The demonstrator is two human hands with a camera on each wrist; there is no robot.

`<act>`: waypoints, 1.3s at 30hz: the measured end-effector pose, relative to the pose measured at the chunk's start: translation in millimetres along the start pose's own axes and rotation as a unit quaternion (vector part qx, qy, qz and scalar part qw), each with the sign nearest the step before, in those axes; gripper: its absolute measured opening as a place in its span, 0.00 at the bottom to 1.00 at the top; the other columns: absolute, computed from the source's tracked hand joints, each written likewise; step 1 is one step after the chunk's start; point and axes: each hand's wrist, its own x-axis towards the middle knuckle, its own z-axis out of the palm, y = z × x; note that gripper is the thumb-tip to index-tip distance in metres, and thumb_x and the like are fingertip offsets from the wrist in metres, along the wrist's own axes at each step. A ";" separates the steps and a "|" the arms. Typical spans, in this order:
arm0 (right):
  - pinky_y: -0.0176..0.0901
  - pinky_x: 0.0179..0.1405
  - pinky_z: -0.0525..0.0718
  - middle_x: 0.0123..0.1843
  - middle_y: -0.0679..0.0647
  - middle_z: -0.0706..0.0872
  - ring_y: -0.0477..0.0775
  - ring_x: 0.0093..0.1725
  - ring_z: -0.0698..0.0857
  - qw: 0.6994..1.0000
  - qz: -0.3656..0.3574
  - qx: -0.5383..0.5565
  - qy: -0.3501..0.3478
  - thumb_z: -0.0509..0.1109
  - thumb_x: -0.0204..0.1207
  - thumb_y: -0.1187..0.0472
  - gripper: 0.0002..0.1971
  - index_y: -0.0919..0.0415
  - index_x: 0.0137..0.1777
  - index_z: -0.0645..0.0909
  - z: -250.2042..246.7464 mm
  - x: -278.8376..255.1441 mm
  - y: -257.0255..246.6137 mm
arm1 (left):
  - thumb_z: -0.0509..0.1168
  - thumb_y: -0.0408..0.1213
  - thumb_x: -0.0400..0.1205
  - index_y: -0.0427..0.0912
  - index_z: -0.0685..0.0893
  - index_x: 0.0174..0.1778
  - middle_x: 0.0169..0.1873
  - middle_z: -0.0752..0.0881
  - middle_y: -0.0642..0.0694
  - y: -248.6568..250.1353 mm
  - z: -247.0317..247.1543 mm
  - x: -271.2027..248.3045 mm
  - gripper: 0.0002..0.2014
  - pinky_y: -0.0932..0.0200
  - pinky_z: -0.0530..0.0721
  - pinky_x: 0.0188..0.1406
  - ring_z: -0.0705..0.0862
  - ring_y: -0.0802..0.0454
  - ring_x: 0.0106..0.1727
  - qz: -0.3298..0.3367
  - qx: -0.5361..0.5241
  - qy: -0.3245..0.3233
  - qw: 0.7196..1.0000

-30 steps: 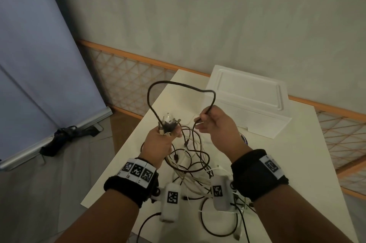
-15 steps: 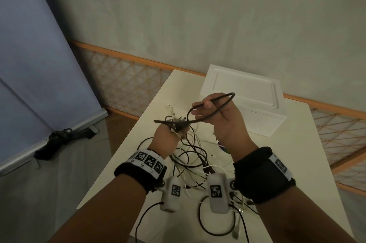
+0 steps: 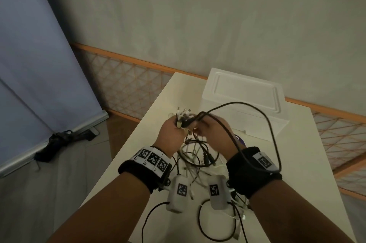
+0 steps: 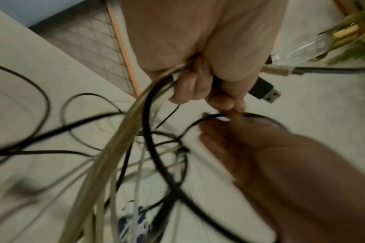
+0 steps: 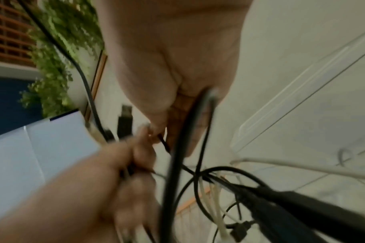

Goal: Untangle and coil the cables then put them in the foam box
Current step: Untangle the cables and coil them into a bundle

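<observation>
A tangle of black and white cables (image 3: pixel 196 155) hangs between my hands above the pale table (image 3: pixel 297 163). My left hand (image 3: pixel 174 130) grips a bunch of cable ends (image 3: pixel 184 116); a black USB plug (image 4: pixel 264 92) sticks out of its fist (image 4: pixel 208 82). My right hand (image 3: pixel 213 133) is right beside it and pinches a black cable (image 3: pixel 265 116), which arcs out in a wide loop over my right wrist. The same black cable (image 5: pixel 177 164) runs down from my right hand (image 5: pixel 177 125) in the right wrist view. The white foam box (image 3: pixel 245 102) stands shut behind the hands.
More loose cable loops (image 3: pixel 217 221) lie on the near part of the table. A small purple thing (image 3: pixel 240 139) lies by the box. A lattice fence (image 3: pixel 126 84) runs behind the table, and a black bag (image 3: pixel 59 141) lies on the floor at left.
My hands have come together. The black cable's loop, earlier above and between the hands, has swung to the right and now hangs wide over my right wrist.
</observation>
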 end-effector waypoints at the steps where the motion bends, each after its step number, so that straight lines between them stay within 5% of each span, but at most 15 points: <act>1: 0.56 0.46 0.86 0.38 0.53 0.88 0.54 0.39 0.87 0.998 -0.003 0.051 0.034 0.65 0.79 0.69 0.08 0.59 0.43 0.85 -4.3 -0.4 -8.0 | 0.71 0.27 0.76 0.47 0.87 0.46 0.35 0.88 0.53 -9.5 0.4 1.2 0.09 0.68 0.80 0.31 0.84 0.61 0.34 -0.028 0.019 -0.013 0.999; 4: 0.53 0.51 0.87 0.47 0.64 0.88 0.60 0.45 0.88 0.974 -0.065 0.196 0.090 0.63 0.82 0.69 0.07 0.72 0.50 0.81 -18.3 -9.7 -43.3 | 0.74 0.42 0.68 0.47 0.88 0.44 0.46 0.90 0.42 -39.9 5.3 4.5 0.10 0.50 0.85 0.57 0.87 0.44 0.53 -0.083 0.130 -0.105 0.982; 7: 0.52 0.51 0.88 0.50 0.66 0.86 0.61 0.48 0.87 0.950 -0.125 0.260 0.117 0.60 0.84 0.68 0.09 0.73 0.53 0.79 -36.5 -13.7 -64.8 | 0.70 0.38 0.77 0.38 0.87 0.53 0.49 0.88 0.40 -60.2 7.9 2.7 0.11 0.54 0.81 0.58 0.85 0.42 0.55 -0.126 0.245 -0.127 0.953; 10: 0.42 0.45 0.87 0.45 0.54 0.86 0.52 0.43 0.86 0.983 -0.136 0.030 0.118 0.61 0.83 0.67 0.07 0.59 0.47 0.80 -56.2 -6.7 -49.9 | 0.69 0.37 0.79 0.37 0.87 0.47 0.41 0.88 0.43 -72.6 -0.2 6.6 0.07 0.56 0.80 0.48 0.86 0.42 0.48 -0.136 0.220 -0.040 0.965; 13: 0.24 0.47 0.78 0.43 0.57 0.86 0.57 0.42 0.85 0.945 -0.137 -0.265 0.135 0.66 0.77 0.72 0.06 0.64 0.48 0.83 -79.0 -17.7 2.8 | 0.72 0.39 0.77 0.43 0.84 0.49 0.43 0.87 0.50 -70.6 -10.2 7.2 0.07 0.59 0.77 0.49 0.84 0.49 0.47 -0.129 0.187 0.010 0.974; 15: 0.30 0.48 0.82 0.49 0.64 0.86 0.62 0.45 0.84 0.941 -0.059 -0.299 0.146 0.61 0.81 0.63 0.11 0.68 0.53 0.82 -99.1 -38.5 46.8 | 0.75 0.36 0.74 0.46 0.79 0.52 0.45 0.87 0.52 -71.6 -18.8 5.7 0.14 0.62 0.78 0.48 0.85 0.52 0.48 -0.118 0.138 0.015 0.983; 17: 0.49 0.47 0.84 0.46 0.63 0.84 0.65 0.45 0.84 0.918 0.025 -0.353 0.181 0.51 0.82 0.50 0.19 0.61 0.51 0.80 -121.6 -64.3 86.9 | 0.75 0.31 0.73 0.46 0.78 0.53 0.46 0.88 0.49 -70.6 -26.1 1.8 0.17 0.64 0.80 0.42 0.86 0.51 0.47 -0.117 0.099 0.018 0.988; 20: 0.54 0.45 0.82 0.47 0.65 0.82 0.67 0.47 0.84 0.872 0.167 -0.428 0.168 0.59 0.81 0.59 0.12 0.61 0.58 0.82 -154.0 -101.8 134.9 | 0.71 0.34 0.77 0.46 0.80 0.52 0.47 0.88 0.42 -73.3 -28.6 -2.3 0.10 0.54 0.80 0.39 0.84 0.46 0.41 -0.125 0.095 0.047 0.987; 23: 0.52 0.56 0.80 0.58 0.64 0.82 0.64 0.57 0.82 0.833 0.262 -0.481 0.075 0.62 0.79 0.65 0.21 0.59 0.73 0.75 -161.6 -126.8 162.8 | 0.69 0.34 0.79 0.49 0.82 0.49 0.46 0.88 0.42 -71.5 -24.9 -7.3 0.06 0.48 0.80 0.42 0.83 0.43 0.38 -0.113 0.084 0.043 0.989; 26: 0.52 0.60 0.79 0.58 0.64 0.84 0.65 0.58 0.82 0.879 0.181 -0.413 0.152 0.63 0.78 0.70 0.17 0.61 0.66 0.81 -151.5 -121.7 128.0 | 0.67 0.31 0.79 0.46 0.83 0.55 0.49 0.88 0.46 -69.1 -22.4 -11.6 0.11 0.53 0.80 0.45 0.84 0.44 0.47 -0.103 0.159 0.006 0.982; 29: 0.44 0.52 0.79 0.54 0.54 0.87 0.54 0.51 0.85 0.918 0.065 -0.327 0.214 0.66 0.79 0.63 0.09 0.55 0.56 0.83 -120.0 -101.6 52.2 | 0.70 0.31 0.78 0.43 0.82 0.61 0.52 0.84 0.52 -58.8 -15.8 -19.1 0.15 0.63 0.72 0.51 0.81 0.51 0.52 -0.070 0.214 -0.004 0.974; 32: 0.40 0.45 0.81 0.46 0.44 0.87 0.42 0.43 0.84 0.968 0.023 -0.245 0.045 0.68 0.76 0.43 0.11 0.47 0.52 0.81 -59.2 -94.0 -15.9 | 0.70 0.29 0.77 0.47 0.79 0.57 0.47 0.80 0.57 -48.2 -5.4 -28.2 0.15 0.70 0.69 0.50 0.78 0.58 0.51 -0.041 0.200 -0.017 0.979; 35: 0.40 0.42 0.78 0.49 0.45 0.87 0.45 0.48 0.84 0.936 0.036 -0.311 -0.160 0.69 0.74 0.40 0.19 0.46 0.60 0.76 -7.5 -91.7 -35.8 | 0.67 0.29 0.77 0.49 0.80 0.54 0.43 0.81 0.58 -42.5 0.7 -33.4 0.13 0.66 0.72 0.45 0.82 0.54 0.50 -0.004 0.217 -0.047 0.975; 37: 0.40 0.39 0.77 0.48 0.49 0.86 0.49 0.47 0.85 0.930 0.017 -0.337 -0.146 0.65 0.80 0.52 0.10 0.50 0.59 0.77 0.5 -88.2 -30.4 | 0.69 0.30 0.76 0.52 0.80 0.52 0.42 0.83 0.61 -40.4 -0.5 -35.8 0.14 0.69 0.74 0.43 0.83 0.57 0.48 0.006 0.183 -0.058 0.981; 39: 0.38 0.37 0.81 0.42 0.48 0.85 0.46 0.39 0.84 0.959 0.041 -0.270 -0.076 0.61 0.83 0.57 0.08 0.50 0.57 0.80 -13.4 -85.7 -21.8 | 0.71 0.31 0.76 0.55 0.78 0.48 0.41 0.83 0.62 -41.8 -7.6 -37.0 0.14 0.67 0.75 0.45 0.83 0.59 0.44 -0.016 0.143 -0.027 0.989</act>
